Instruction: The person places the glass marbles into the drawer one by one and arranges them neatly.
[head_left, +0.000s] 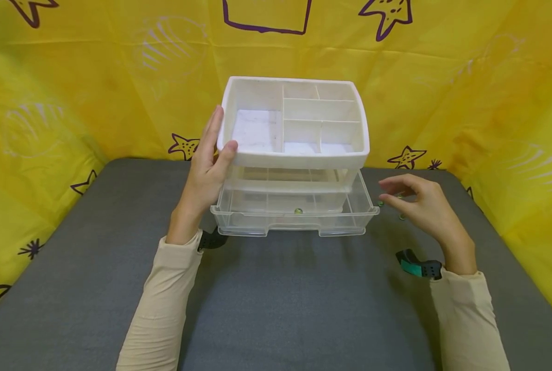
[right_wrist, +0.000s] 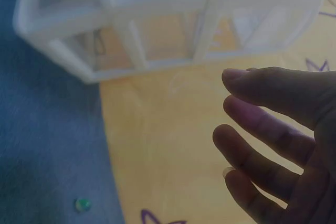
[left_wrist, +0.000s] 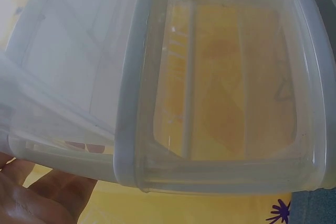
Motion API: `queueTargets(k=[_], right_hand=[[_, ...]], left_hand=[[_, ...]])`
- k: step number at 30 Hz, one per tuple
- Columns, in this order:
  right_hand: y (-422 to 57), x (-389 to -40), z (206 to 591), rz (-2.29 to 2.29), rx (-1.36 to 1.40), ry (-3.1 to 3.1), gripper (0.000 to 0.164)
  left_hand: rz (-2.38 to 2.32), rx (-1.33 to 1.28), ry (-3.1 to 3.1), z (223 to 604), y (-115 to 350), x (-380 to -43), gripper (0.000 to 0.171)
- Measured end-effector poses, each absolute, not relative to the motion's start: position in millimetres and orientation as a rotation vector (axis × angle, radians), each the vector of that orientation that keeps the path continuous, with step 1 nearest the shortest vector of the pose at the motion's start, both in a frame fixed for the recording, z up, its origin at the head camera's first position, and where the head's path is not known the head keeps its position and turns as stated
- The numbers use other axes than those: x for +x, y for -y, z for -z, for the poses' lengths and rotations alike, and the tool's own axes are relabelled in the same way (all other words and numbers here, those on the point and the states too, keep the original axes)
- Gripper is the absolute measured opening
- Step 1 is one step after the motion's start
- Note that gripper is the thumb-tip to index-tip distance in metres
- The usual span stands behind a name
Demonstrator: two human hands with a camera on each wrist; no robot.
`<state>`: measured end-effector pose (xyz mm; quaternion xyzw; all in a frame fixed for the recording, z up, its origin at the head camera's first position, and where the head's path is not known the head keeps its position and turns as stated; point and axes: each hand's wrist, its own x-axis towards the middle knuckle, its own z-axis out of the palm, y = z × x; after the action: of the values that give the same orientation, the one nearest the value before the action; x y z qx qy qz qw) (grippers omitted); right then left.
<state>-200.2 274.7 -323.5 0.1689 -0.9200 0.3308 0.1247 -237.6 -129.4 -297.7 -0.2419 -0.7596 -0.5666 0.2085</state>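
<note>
Head camera looks forward-down; closer wrist views share the drawer unit [head_left: 294, 161] from opposite sides.

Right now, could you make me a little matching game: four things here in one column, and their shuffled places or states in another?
1. Left hand
2. Right hand
3. Clear drawer
4. Yellow cloth

A. pulled out
B. behind the grey table
C. apart from the drawer, fingers relaxed
D. gripping the white organizer

Pairs: 1-D, 2-C, 3-A, 4-B
</note>
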Motion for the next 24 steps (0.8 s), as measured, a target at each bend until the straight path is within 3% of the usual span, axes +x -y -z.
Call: queueTargets(k=[24], right_hand=[[-308,-222,359,-0.852,0.358,2.943,0.030]], left_hand=[[1.575,-0.675,2.101,299,130,-239,0.062]])
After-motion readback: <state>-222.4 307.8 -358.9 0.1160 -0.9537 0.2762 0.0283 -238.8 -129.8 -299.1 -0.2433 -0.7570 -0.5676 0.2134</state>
